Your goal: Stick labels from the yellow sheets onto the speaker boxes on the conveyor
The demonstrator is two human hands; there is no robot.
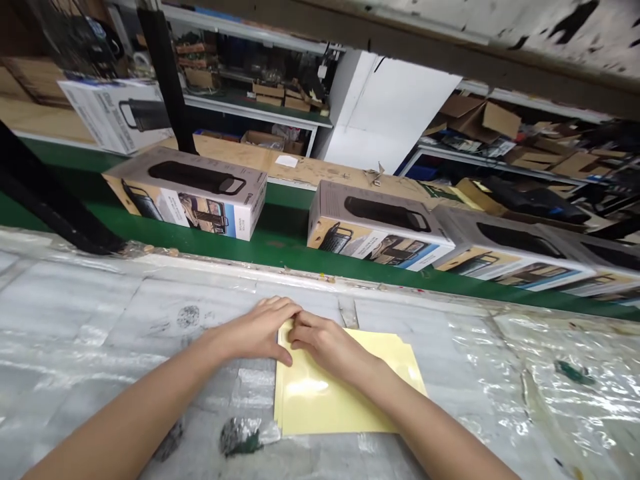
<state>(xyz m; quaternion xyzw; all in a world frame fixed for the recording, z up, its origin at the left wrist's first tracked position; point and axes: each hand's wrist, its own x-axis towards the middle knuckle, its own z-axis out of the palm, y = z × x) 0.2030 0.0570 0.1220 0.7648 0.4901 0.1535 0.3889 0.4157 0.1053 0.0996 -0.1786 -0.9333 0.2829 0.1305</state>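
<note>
A stack of glossy pale yellow sheets (320,393) lies on the plastic-covered worktable (125,313) in front of me. My left hand (260,330) rests at the stack's far left corner, fingers curled with the thumb on the sheet's edge. My right hand (323,340) meets it at the same corner, its fingertips pinched on the top sheet's corner.
A green conveyor belt (285,240) runs behind the table, carrying several printed product boxes (190,190) (375,223) lying flat. Shelves with cardboard cartons stand beyond. A black post (165,73) rises at the back left. A dark scrap (240,437) lies near the sheets.
</note>
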